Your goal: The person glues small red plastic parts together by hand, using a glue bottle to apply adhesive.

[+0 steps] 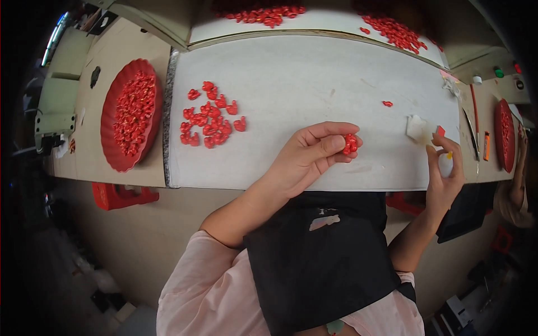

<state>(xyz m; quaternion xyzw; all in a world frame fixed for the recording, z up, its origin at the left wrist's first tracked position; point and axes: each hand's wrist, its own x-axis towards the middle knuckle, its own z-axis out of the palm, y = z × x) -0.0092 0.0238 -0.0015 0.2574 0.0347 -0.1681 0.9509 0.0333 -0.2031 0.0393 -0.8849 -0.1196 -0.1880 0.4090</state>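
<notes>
My left hand (314,154) is closed, pinching a small glossy red figurine (350,144) between thumb and fingertips above the white work surface (269,101). Over the right front edge, my right hand (444,176) has its fingers round a small white bottle (445,164) with a yellow tip. Just beyond it lies a white folded cloth or pad (417,129) with a yellowish stain. One loose red piece (387,103) rests on the surface beyond my hands. Several red figurines (210,117) lie grouped on the left of the surface.
A scalloped red tray (106,123) heaped with small red pieces stands on the left table. More red pieces (395,33) lie on the shelf at the back. Toward the right are tweezers (472,134), an orange stick-like item (486,147) and another red tray (505,137), near another person's arm.
</notes>
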